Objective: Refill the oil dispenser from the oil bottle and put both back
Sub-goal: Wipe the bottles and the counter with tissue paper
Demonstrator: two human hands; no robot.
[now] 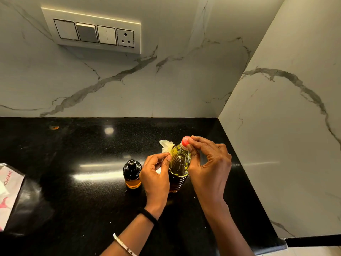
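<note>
The oil bottle (pixel 179 166) stands upright on the black counter (pixel 77 145), long axis vertical, red cap (pixel 185 140) pointing up. The right hand (pixel 208 163) pinches the cap with thumb and fingertips. The left hand (pixel 156 172) curls against the bottle's shoulder, fingertips pinched on white tissue (pixel 167 145). The oil dispenser (pixel 132 173) stands just left, capped.

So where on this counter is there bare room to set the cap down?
Free: the black counter between the packet at the left edge and the oil dispenser, and the strip along the back wall. Crowded: around the oil bottle, with both hands and a crumpled tissue.
</note>
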